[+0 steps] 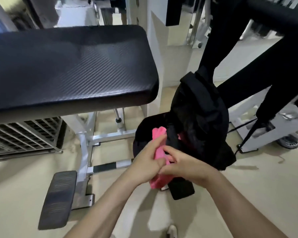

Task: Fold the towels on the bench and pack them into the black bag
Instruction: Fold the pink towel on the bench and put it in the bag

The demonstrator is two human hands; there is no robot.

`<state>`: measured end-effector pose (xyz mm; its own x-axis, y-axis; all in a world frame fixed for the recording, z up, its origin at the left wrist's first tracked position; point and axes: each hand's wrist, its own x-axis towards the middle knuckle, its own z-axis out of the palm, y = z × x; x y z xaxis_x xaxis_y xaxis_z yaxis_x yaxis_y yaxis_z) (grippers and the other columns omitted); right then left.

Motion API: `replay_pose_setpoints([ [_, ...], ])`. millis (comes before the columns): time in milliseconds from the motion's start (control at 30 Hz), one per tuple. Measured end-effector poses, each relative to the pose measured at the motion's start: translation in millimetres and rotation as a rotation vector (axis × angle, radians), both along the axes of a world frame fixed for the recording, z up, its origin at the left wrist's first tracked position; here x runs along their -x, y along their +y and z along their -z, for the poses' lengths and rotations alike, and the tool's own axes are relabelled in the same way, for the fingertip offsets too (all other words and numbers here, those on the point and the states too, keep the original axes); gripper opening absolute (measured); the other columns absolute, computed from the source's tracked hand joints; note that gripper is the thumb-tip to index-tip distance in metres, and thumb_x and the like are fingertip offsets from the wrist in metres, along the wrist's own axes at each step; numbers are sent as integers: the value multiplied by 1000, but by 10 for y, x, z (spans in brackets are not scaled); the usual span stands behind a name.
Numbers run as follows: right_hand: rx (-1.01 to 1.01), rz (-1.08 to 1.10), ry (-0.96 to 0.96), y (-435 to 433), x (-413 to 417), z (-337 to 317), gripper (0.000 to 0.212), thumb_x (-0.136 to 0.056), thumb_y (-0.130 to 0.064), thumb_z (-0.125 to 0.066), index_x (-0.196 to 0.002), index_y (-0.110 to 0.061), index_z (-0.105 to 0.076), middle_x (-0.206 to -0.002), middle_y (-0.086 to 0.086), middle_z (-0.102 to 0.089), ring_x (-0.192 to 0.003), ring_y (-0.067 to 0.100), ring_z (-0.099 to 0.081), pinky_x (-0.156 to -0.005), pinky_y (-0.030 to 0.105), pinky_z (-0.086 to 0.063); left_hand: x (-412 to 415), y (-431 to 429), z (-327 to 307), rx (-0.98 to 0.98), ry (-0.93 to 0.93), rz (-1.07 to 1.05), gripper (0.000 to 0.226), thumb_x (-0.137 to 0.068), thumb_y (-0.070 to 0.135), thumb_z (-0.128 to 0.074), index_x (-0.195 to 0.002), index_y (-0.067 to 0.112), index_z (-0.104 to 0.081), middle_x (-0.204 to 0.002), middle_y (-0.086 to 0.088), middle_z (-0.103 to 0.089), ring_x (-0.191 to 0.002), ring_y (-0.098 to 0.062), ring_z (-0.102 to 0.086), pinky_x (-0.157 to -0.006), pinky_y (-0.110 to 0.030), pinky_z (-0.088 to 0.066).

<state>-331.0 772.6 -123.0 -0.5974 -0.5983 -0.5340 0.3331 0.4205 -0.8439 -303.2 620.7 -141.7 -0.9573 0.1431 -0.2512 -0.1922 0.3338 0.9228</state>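
The left grip (147, 162) and right grip (184, 166) both clamp a rolled pink towel (159, 152) at the mouth of the black bag (196, 114), over beige floor (248, 186), beside the black padded table (67, 66).

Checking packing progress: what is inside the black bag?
Pink-red cloth shows in the opening of the black bag. The rest is dark, covered by its flap. Left hand and right hand grip the pink towel outside.
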Motion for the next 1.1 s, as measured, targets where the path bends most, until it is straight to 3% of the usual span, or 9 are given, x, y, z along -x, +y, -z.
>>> replay_pose_setpoints([
  [67, -67, 68, 42, 110, 127, 144, 50, -78, -21, -73, -123, -28, -53, -106, -4, -72, -96, 11, -69, -94, 32, -53, 67, 56, 97, -209, -180, -15, 71, -91, 11, -55, -139, 57, -33, -137, 21, -20, -124, -23, -54, -87, -35, -53],
  [100, -145, 70, 148, 135, 173, 237, 40, -79, -20, -69, -117, -26, -58, -98, -6, -71, -90, 8, -68, -90, 28, -53, 97, 57, 131, -301, -258, -24, 66, -94, 18, -56, -138, 59, -32, -126, 6, -63, -106, -23, -65, -84, -37, -54],
  [200, -495, 82, 781, 104, 323, 486, 26, -91, -6, -42, -111, -15, -55, -89, -4, -55, -77, 12, -63, -71, 23, -49, 212, 33, 398, -304, -272, -174, 57, -94, 28, -61, -139, 51, -37, -102, 0, -67, -93, -23, -66, -88, -41, -55],
  [367, -635, 67, 644, 241, 464, 638, 6, -89, -24, -47, -90, -19, -45, -79, -2, -59, -76, 24, -60, -64, 36, -45, 545, -255, 1269, 445, -250, -508, 79, -79, 29, -73, -145, 34, -29, -136, -9, -49, -125, -35, -47, -104, -41, -36],
  [433, -677, 111, 694, 307, 510, 616, 9, -92, -26, -47, -94, -18, -48, -83, 0, -60, -82, 28, -61, -66, 33, -41, 629, -265, 1601, 178, -423, -603, 95, -80, 23, -77, -151, 22, -15, -122, -7, -54, -119, -33, -53, -100, -40, -42],
  [500, -751, 115, 744, 389, 573, 634, 12, -91, -25, -47, -99, -17, -52, -89, 3, -63, -87, 29, -61, -67, 31, -39, 686, -182, 1739, -25, -505, -676, 75, -81, 15, -75, -143, 10, -32, -117, -2, -58, -109, -30, -59, -96, -39, -48],
  [700, -1111, 91, 828, 741, 560, 465, 28, -88, -31, -51, -108, -19, -64, -99, 11, -68, -104, 32, -56, -77, 33, -46, 437, 324, 907, -176, -215, -430, 8, -85, 19, -64, -90, 24, -66, -90, 5, -73, -87, -12, -68, -80, -34, -56],
  [867, -1212, -19, 648, 782, 496, 356, 28, -82, -34, -61, -103, -16, -66, -103, 10, -68, -96, 32, -64, -75, 34, -50, -62, 411, 195, -221, -244, -328, 20, -91, 33, -56, -83, 20, -69, -85, -5, -74, -75, -19, -71, -67, -46, -60],
  [1100, -1001, -196, 502, 1, 361, 837, 23, -88, -21, -57, -105, -8, -64, -108, 13, -68, -97, 33, -66, -75, 32, -50, -534, 30, -134, -259, -340, -223, 25, -98, 15, -50, -94, -2, -68, -77, -15, -67, -60, -17, -59, -51, -26, -47],
])
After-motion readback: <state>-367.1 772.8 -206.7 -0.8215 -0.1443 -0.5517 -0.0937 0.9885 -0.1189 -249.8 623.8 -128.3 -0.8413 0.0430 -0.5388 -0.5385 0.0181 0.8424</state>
